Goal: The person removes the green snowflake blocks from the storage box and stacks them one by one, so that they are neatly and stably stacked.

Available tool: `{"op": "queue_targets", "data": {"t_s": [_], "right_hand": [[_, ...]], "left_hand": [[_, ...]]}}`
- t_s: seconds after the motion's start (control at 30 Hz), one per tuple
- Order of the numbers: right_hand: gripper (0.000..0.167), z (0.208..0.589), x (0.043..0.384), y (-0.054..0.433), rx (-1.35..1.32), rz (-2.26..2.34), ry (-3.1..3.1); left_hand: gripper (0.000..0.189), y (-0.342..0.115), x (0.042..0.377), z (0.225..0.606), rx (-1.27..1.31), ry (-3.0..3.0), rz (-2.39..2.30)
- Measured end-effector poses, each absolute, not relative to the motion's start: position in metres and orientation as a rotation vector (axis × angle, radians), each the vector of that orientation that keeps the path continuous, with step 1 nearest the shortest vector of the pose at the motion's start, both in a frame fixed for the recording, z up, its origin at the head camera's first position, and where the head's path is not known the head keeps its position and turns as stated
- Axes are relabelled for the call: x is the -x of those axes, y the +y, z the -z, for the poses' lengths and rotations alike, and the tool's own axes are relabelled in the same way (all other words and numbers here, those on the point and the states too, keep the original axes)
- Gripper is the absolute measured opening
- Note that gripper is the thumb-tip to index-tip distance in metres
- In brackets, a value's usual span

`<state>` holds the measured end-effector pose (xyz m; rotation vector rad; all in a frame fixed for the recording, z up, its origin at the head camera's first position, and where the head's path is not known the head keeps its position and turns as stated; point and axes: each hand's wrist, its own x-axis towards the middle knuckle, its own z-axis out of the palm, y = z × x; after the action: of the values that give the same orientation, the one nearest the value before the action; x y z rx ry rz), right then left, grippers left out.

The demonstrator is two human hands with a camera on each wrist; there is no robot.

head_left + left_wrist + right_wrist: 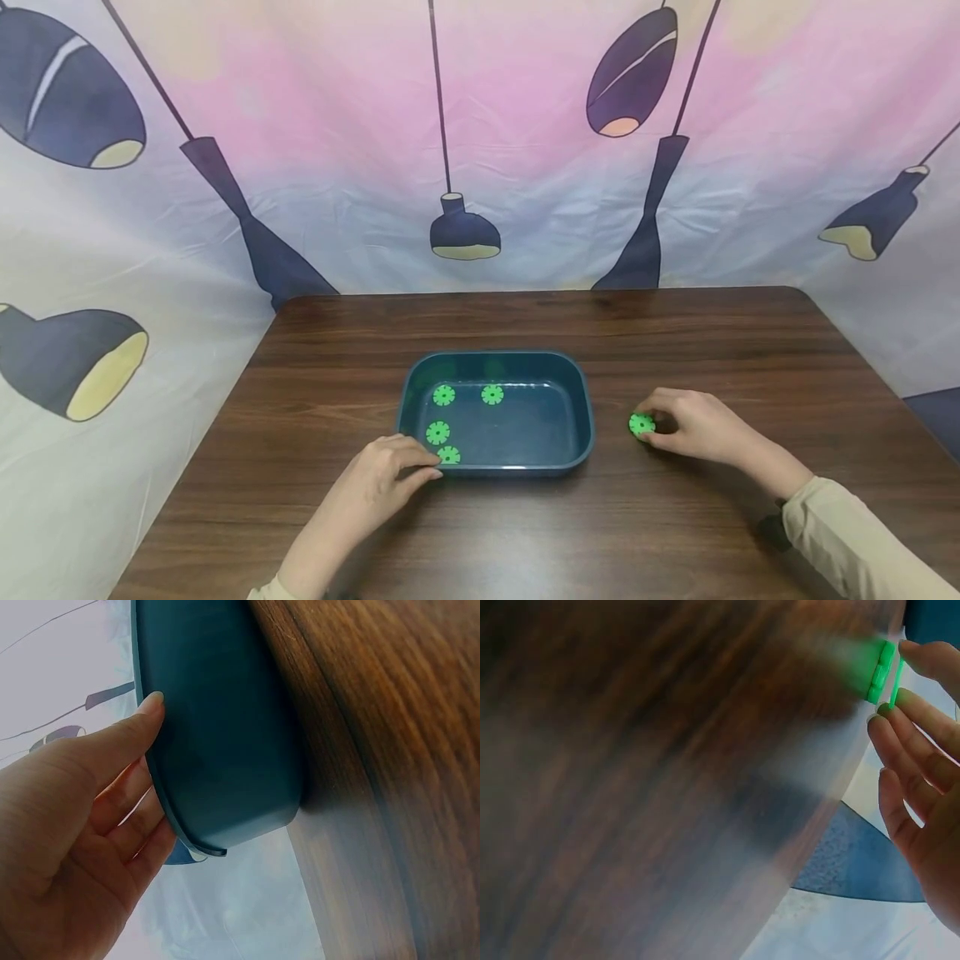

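Observation:
My left hand (372, 486) grips the front left rim of a dark teal plastic basin (517, 429). In the left wrist view the thumb lies on the outer wall (225, 735), with the fingers over the rim. Several green notched discs lie on the left side of the basin floor, among them one disc (492, 394) near the back wall. To the right of the basin, my right hand (701, 425) pinches a thin green disc (896, 684) by its edges. Close beside that disc, a short stack of green discs (880, 673) rests on the table.
The basin stands on a dark wood-grain table (495, 533). Behind the table hangs a pastel cloth (337, 125) printed with dark lamps. A light sleeve (847, 525) covers the right forearm.

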<state>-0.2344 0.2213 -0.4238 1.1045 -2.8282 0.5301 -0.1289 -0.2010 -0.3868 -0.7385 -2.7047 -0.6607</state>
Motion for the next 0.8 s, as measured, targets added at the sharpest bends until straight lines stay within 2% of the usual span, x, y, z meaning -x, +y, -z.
{"op": "queue_targets", "data": {"t_s": [0.8], "right_hand": [[0.026, 0.4242, 0.2376, 0.2211, -1.145, -0.503, -2.88]], "left_hand": [[0.013, -0.2017, 0.13, 0.3873, 0.758, -2.674, 0.644]]}}
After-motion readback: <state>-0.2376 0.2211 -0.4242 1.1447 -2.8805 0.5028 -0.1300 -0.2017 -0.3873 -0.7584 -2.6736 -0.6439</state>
